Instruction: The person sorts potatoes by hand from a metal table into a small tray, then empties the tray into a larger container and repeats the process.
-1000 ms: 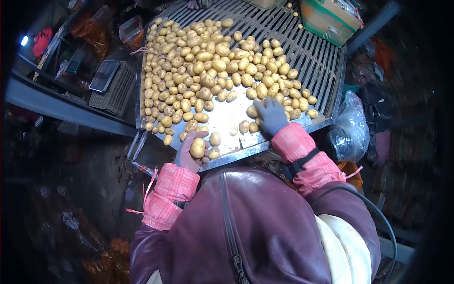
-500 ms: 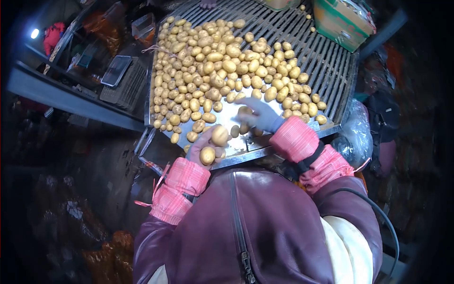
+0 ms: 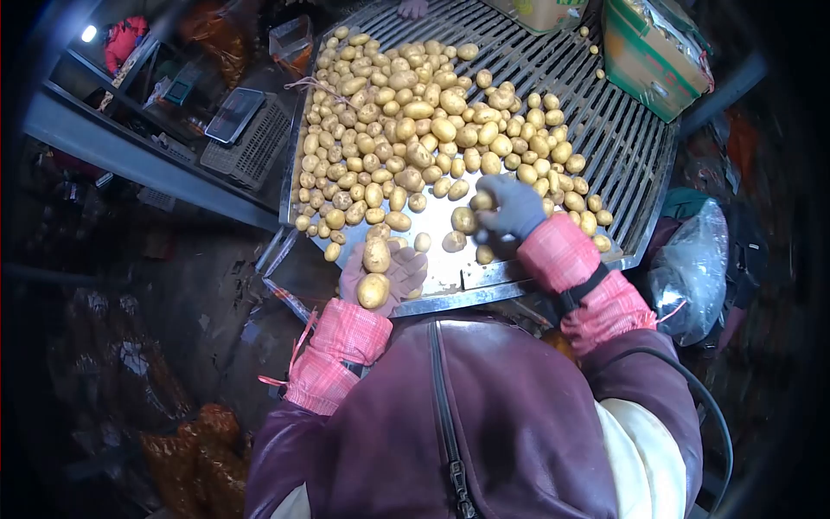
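My left hand (image 3: 406,271), in a grey-purple glove, lies palm up at the near left corner of the metal sorting table. Two potatoes (image 3: 373,291) rest in it, its fingers spread beneath them. My right hand (image 3: 513,208), in a grey-blue glove, is over the bare sheet metal (image 3: 443,275) with its fingers curled round a potato (image 3: 482,201). Loose potatoes (image 3: 458,232) lie just left of and below it. A large heap of potatoes (image 3: 406,112) spreads across the table beyond both hands.
The table's slatted deck (image 3: 596,143) runs behind and right of the heap. A green-and-tan cardboard box (image 3: 648,65) stands at the far right. Grey crates (image 3: 246,143) are on the left, a clear plastic bag (image 3: 692,268) on the right. Another person's gloved hand (image 3: 413,9) shows at the top.
My right hand has drawn back from its reach and closed on a potato. My left hand's fingers have spread flatter under its potatoes. The view has shifted slightly.
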`<state>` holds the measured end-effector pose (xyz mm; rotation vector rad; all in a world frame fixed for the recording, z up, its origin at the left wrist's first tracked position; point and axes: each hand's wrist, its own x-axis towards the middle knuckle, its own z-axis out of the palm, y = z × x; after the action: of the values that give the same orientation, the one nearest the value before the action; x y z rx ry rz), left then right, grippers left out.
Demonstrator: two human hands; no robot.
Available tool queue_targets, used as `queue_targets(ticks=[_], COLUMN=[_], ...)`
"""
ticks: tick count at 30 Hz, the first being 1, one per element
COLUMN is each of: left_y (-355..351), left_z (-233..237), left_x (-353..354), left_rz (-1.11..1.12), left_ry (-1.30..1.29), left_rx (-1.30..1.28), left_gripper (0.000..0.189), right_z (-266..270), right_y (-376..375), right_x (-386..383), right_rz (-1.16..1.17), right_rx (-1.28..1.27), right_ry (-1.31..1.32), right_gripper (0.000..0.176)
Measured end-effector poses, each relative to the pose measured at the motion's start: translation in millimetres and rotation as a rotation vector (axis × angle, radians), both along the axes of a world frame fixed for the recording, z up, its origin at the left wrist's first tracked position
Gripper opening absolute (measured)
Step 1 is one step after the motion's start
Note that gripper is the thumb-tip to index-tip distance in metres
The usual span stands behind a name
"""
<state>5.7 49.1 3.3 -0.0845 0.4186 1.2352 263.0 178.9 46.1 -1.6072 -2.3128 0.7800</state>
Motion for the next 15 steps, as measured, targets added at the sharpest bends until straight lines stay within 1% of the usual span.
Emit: queue_targets(ticks=[1, 2, 3, 4, 5, 6, 7, 8, 9, 10, 11, 12, 14, 15], left_y=[1.6, 4.1, 7.2, 9.4, 11.1, 11.0, 11.8, 12.9, 13.2, 12.6, 11.2, 11.4, 10.3, 9.5], left_z=[10.1, -3.4, -1.0, 1.9, 5.8, 13.6, 7.5, -2.9, -12.0, 2.2, -2.5, -5.0, -5.5, 13.6], left_x=[4.3, -0.5, -0.1, 2.0, 4.6, 7.8, 5.4, 1.4, -2.5, 3.0, 0.2, -2.9, -6.6, -4.1], left_rz=[0.036, 0.030, 0.039, 0.047, 0.055, 0.101, 0.082, 0.063, 0.044, 0.071, 0.042, 0.013, -0.028, -0.037], left_ry=[0.074, 0.023, 0.016, 0.009, 0.002, 0.056, 0.045, 0.034, 0.023, 0.057, 0.061, 0.065, 0.122, 0.175], left_rx=[-0.043, -0.036, -0.019, -0.005, 0.010, -0.100, -0.089, -0.079, -0.073, -0.105, -0.107, -0.106, -0.140, -0.176], left_gripper=[0.058, 0.055, 0.054, 0.054, 0.053, 0.053, 0.054, 0.055, 0.056, 0.058, 0.058, 0.058, 0.061, 0.064], right_z=[12.2, -2.6, -10.8, -10.4, -16.2, -28.9, -40.8, -47.0, -49.6, -47.3, -46.3, -52.7, -61.6, -60.3], right_y=[-7.1, -8.9, -10.3, -11.7, -9.2, -4.3, 1.6, -1.4, -0.6, -0.7, -0.2, 3.0, 12.0, 16.8], right_x=[-12.4, -18.4, -27.1, -32.6, -33.0, -32.6, -33.1, -35.7, -34.2, -32.5, -29.6, -26.7, -23.0, -25.0], right_rz=[-0.018, 0.131, 0.280, 0.327, 0.347, 0.365, 0.380, 0.389, 0.405, 0.425, 0.449, 0.374, 0.336, 0.318], right_rx=[-0.226, -0.171, -0.114, -0.031, -0.018, -0.004, 0.011, -0.036, -0.035, -0.036, -0.037, -0.038, -0.133, -0.179], right_ry=[0.185, 0.274, 0.363, 0.288, 0.085, -0.120, -0.326, -0.376, -0.363, -0.350, -0.336, -0.153, -0.019, 0.048], right_gripper=[0.043, 0.050, 0.058, 0.052, 0.049, 0.046, 0.043, 0.037, 0.038, 0.039, 0.041, 0.041, 0.041, 0.041])
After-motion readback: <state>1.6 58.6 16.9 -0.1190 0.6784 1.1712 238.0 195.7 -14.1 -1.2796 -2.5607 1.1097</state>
